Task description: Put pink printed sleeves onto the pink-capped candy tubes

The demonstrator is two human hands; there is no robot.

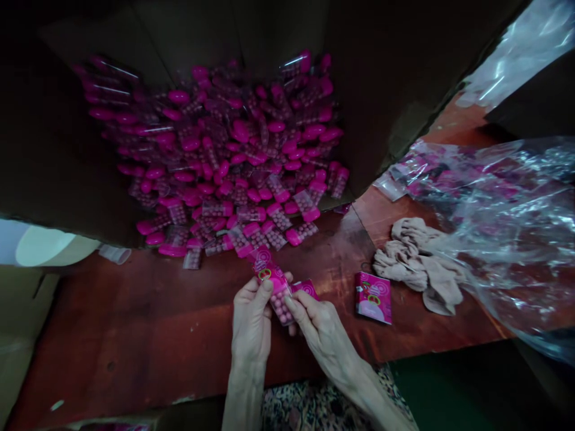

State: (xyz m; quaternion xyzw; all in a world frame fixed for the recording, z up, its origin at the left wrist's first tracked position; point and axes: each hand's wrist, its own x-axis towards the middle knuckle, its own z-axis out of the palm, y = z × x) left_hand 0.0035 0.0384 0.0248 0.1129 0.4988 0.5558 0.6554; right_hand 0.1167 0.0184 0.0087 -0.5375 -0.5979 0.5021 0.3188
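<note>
Glossy clear plastic pack [281,305], matt brown cardboard box [386,78], polished red-brown wood table [135,335], soft beige cloth [417,269], thin shiny plastic bag [507,239]

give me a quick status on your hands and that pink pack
Left hand and right hand both on a pink bead blister pack. Printed pink card flat on the wooden table, right of hands. Heap of packs ahead, beige stockings beyond the card.

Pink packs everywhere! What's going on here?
A person is holding a clear pack of small pink balls with a printed pink label, using their left hand and right hand. A big heap of similar packs lies in front of them, in an open cardboard box on a reddish-brown table. A printed pink card lies flat nearby, beside beige stockings and crumpled clear plastic.
</note>
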